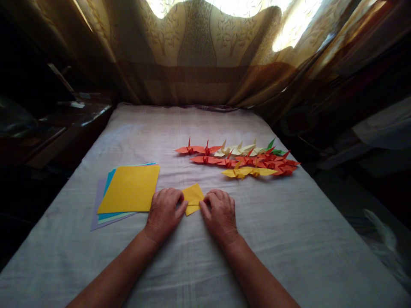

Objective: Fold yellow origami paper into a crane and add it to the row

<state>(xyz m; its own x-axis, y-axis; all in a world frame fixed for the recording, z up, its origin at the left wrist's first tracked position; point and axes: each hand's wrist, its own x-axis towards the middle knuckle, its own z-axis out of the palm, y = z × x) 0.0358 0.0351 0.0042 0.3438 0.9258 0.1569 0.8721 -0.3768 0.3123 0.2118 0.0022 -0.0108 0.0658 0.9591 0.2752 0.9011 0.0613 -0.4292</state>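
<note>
A small folded yellow paper lies on the white cloth between my hands. My left hand rests on its left edge with fingers curled down, thumb against the fold. My right hand presses its right edge with bent fingers. A stack of square paper sheets, yellow on top with blue and lilac beneath, lies just left of my left hand. Beyond the hands sits a group of finished paper cranes in orange, red, cream, yellow and green.
The white cloth covers a long flat surface running away from me. Patterned brown curtains hang at the far end. Dark furniture stands at the left, and dim clutter lies off the right edge.
</note>
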